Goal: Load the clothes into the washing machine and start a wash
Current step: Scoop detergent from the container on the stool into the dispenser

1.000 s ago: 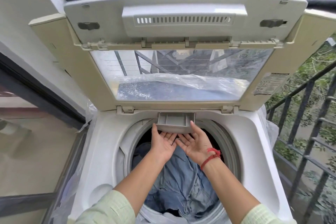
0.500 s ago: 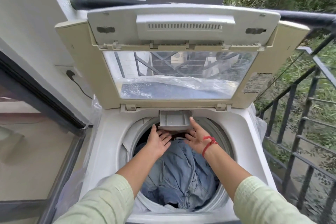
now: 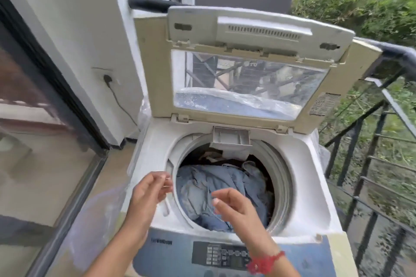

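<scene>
A white top-loading washing machine (image 3: 153, 141) stands with its folded lid (image 3: 247, 74) raised upright. Blue clothes (image 3: 225, 186) fill its drum, with darker items behind them. A small grey drawer (image 3: 231, 137) sticks out at the drum's back rim. My left hand (image 3: 148, 195) hovers over the drum's left rim with loosely curled fingers and holds nothing. My right hand (image 3: 234, 207), with a red thread at the wrist, hovers above the clothes at the drum's front, also holding nothing. The control panel (image 3: 225, 254) with its buttons lies under my right wrist.
A white wall with a plugged-in socket (image 3: 108, 78) and a sliding glass door (image 3: 33, 119) are on the left. A black balcony railing (image 3: 369, 164) runs close along the machine's right side, with greenery beyond. Clear plastic sheeting (image 3: 90, 220) hangs on the machine's left.
Both hands have pulled back from the grey drawer at the drum's back to the front of the drum. The view has moved back, so the control panel shows.
</scene>
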A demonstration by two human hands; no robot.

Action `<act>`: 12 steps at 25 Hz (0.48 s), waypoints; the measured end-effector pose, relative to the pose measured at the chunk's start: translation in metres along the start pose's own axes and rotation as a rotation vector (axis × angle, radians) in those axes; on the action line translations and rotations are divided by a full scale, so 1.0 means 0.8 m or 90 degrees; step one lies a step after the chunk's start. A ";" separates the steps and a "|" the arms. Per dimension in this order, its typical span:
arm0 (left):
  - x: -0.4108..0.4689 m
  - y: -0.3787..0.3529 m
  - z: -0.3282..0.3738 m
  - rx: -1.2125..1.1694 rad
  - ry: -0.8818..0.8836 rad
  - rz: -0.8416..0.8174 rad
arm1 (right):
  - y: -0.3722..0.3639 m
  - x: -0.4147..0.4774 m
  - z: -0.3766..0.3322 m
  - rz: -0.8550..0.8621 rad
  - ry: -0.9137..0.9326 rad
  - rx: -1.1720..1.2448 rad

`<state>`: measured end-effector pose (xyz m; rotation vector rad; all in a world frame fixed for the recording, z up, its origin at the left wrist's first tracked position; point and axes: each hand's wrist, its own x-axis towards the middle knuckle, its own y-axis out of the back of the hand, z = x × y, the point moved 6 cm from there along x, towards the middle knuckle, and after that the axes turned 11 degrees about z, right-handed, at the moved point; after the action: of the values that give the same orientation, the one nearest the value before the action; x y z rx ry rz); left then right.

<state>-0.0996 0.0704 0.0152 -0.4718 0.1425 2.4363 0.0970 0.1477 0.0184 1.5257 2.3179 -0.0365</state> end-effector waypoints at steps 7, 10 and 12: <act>-0.178 0.223 -0.104 -0.152 0.002 0.460 | -0.119 -0.102 0.009 -0.332 0.129 -0.044; -0.302 0.284 -0.169 -0.205 0.041 0.636 | -0.163 -0.157 0.027 -0.467 0.160 -0.037; -0.386 0.319 -0.200 -0.232 0.059 0.742 | -0.202 -0.202 0.044 -0.544 0.155 -0.052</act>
<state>0.0155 -0.3437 -0.0235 -0.8196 -0.0069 3.6104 0.0190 -0.0696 0.0077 0.4253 2.9428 0.0274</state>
